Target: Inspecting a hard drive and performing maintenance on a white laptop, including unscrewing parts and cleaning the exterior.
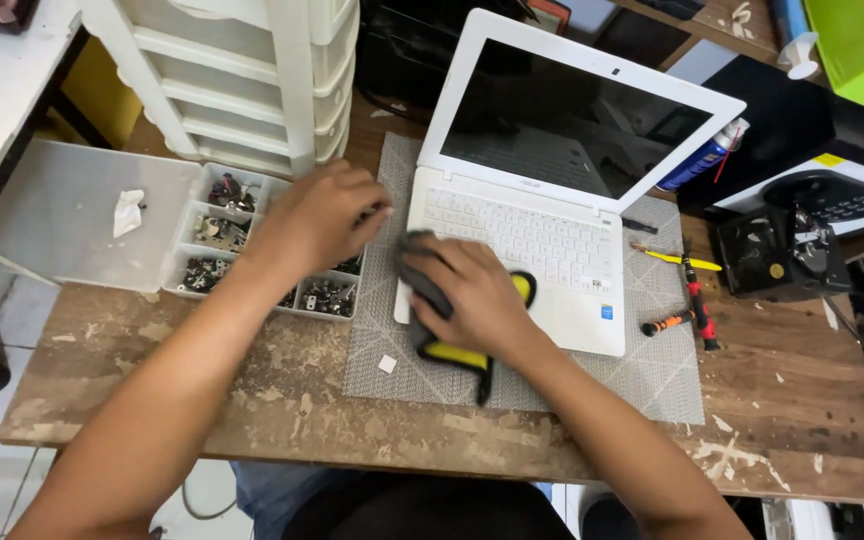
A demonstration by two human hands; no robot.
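At frame centre your right hand (477,295) is clamping a yellow-black tool (462,352) against the laptop (552,250), seemingly to steady it, while your left hand (317,215), fingers curled, is reaching over the parts tray (214,232).

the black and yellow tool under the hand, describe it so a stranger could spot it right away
Start at the open white laptop on the grey mat. At its front left corner, the right hand presses on the black and yellow tool. It is the only yellow-edged thing there; the screwdrivers lie right of the laptop.
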